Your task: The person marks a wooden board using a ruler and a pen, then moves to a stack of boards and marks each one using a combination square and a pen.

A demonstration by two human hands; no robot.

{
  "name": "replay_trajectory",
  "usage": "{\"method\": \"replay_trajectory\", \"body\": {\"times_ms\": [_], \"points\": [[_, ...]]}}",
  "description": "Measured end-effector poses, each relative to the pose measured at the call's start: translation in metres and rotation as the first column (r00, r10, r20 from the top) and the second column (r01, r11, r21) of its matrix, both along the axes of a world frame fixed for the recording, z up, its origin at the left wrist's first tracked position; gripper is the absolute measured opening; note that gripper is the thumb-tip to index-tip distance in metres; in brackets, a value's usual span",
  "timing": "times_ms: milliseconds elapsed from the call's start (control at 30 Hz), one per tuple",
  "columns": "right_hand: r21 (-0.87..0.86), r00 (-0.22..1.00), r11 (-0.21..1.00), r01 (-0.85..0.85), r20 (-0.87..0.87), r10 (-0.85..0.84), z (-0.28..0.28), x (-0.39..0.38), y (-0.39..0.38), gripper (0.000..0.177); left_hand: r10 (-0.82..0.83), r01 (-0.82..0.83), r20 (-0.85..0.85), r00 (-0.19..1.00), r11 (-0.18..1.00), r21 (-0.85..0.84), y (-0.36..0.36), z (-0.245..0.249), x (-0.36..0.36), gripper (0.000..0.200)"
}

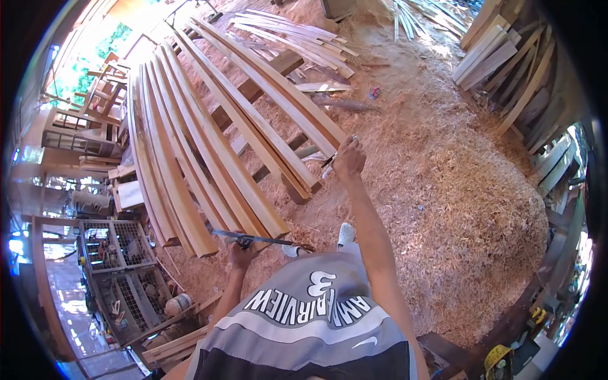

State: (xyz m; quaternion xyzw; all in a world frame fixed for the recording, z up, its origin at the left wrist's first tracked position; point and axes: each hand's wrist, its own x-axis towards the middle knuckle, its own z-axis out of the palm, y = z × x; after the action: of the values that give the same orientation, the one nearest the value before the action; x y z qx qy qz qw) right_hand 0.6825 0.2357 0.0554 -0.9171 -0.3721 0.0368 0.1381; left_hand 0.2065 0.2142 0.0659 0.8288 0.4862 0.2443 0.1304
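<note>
My left hand is closed around a combination square, whose long dark blade lies level just past the near ends of the long wooden boards. A black head shows partway along that blade. Farther forward, my right hand is pinched at the near end of the rightmost board. A thin, dark, pen-like marker sticks out to the left of its fingers. Part of the grip is hidden by the fingers.
Crosswise timbers support the boards. Wood shavings cover the floor, heaped at the right. Thin strips lie beyond, and planks lean at the far right. A wire-mesh metal frame and chairs stand left.
</note>
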Motion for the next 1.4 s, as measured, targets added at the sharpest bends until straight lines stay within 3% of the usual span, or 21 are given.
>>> {"method": "replay_trajectory", "body": {"times_ms": [100,200,333,400,467,533,600,700,733,800,933,1000,1400], "points": [[0.05,1.0,0.999,-0.001,0.031,-0.001,-0.001,0.0,0.001,0.041,-0.009,0.01,-0.026,1.0,1.0,0.01,0.002,-0.001,-0.001,0.031],[0.02,1.0,1.0,0.02,0.023,-0.02,-0.008,0.0,0.005,0.049,-0.038,0.036,0.025,0.999,0.997,0.074,0.001,-0.001,0.001,0.026],[0.005,0.998,1.0,0.011,0.055,-0.011,0.0,-0.007,0.001,0.066,-0.011,0.01,0.017,1.0,1.0,0.021,0.004,-0.02,-0.013,0.029],[0.043,0.996,0.999,-0.006,0.087,0.002,0.035,-0.018,-0.006,0.073,-0.015,0.017,-0.028,1.0,0.996,0.091,0.008,-0.027,-0.016,0.03],[0.328,0.975,0.935,-0.134,-0.127,0.184,0.08,-0.055,-0.015,0.084,-0.033,0.034,-0.008,0.999,0.994,0.106,0.011,-0.033,-0.019,0.03],[0.282,0.97,0.938,-0.202,-0.073,0.231,0.072,-0.107,-0.001,0.085,-0.062,0.061,0.006,0.998,0.993,0.1,0.005,-0.033,-0.022,0.03],[0.237,0.963,0.936,-0.261,-0.002,0.269,0.037,-0.136,0.013,0.086,0.064,-0.06,0.027,0.998,0.991,-0.123,0.003,-0.024,-0.01,0.019],[0.144,0.966,0.963,-0.229,0.154,0.207,-0.019,-0.157,0.034,0.087,0.054,-0.054,0.0,0.999,0.996,-0.07,-0.003,-0.006,0.004,0.021],[0.124,0.976,0.971,-0.204,0.1,0.193,-0.025,-0.157,0.036,0.09,0.066,-0.066,-0.001,0.998,0.996,-0.061,-0.002,-0.004,0.007,0.021],[0.012,0.973,0.975,-0.22,-0.07,0.221,-0.005,-0.151,0.032,0.099,-0.051,0.033,0.08,0.995,0.978,0.206,-0.001,-0.006,0.008,0.024],[0.068,0.972,0.97,-0.232,-0.011,0.234,-0.003,-0.149,0.029,0.097,-0.091,0.079,0.05,0.995,0.975,0.205,-0.002,-0.003,0.008,0.027],[0.07,0.968,0.965,-0.252,0.014,0.252,-0.006,-0.152,0.029,0.095,0.001,-0.007,0.068,0.998,0.997,0.082,-0.003,-0.003,0.008,0.028],[0.057,0.974,0.979,-0.194,-0.111,0.199,-0.001,-0.157,0.034,0.091,-0.026,0.009,0.117,0.993,0.989,0.149,-0.001,-0.007,0.006,0.03]]}}
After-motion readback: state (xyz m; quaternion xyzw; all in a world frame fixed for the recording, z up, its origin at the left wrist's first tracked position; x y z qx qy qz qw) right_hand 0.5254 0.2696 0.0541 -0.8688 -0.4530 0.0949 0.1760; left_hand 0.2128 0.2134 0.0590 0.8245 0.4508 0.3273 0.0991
